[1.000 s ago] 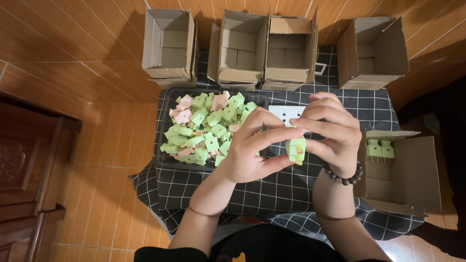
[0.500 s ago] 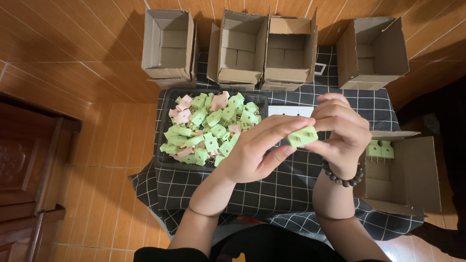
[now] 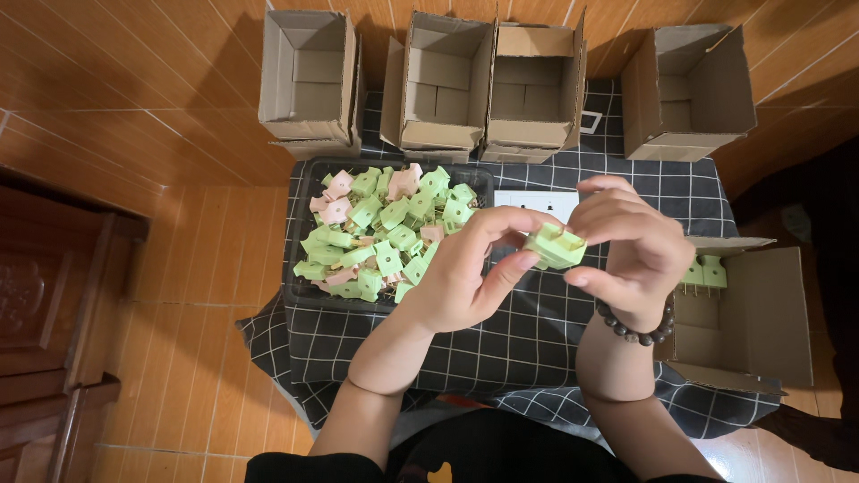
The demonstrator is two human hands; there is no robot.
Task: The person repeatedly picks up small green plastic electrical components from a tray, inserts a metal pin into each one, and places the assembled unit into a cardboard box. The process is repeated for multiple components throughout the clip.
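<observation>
A small pale green plastic piece (image 3: 555, 245) is held between both hands above the checked cloth. My left hand (image 3: 470, 277) pinches its left end with thumb and fingertips. My right hand (image 3: 626, 246), with a dark bead bracelet on the wrist, grips its right side. To the left lies a black tray (image 3: 300, 268) heaped with several green and pink pieces (image 3: 385, 228) of the same kind. An open cardboard box (image 3: 752, 322) at the right holds a few green pieces (image 3: 702, 271) standing in a row.
Several empty open cardboard boxes (image 3: 309, 76) (image 3: 443, 80) (image 3: 532, 85) (image 3: 689, 85) line the far edge. A white card (image 3: 528, 199) lies on the dark checked cloth (image 3: 501, 349). Wooden furniture (image 3: 54, 313) stands at the left on an orange wood floor.
The green piece has been turned from upright to lying sideways and raised slightly. My left fingers have moved from curling under it to pinching its left end.
</observation>
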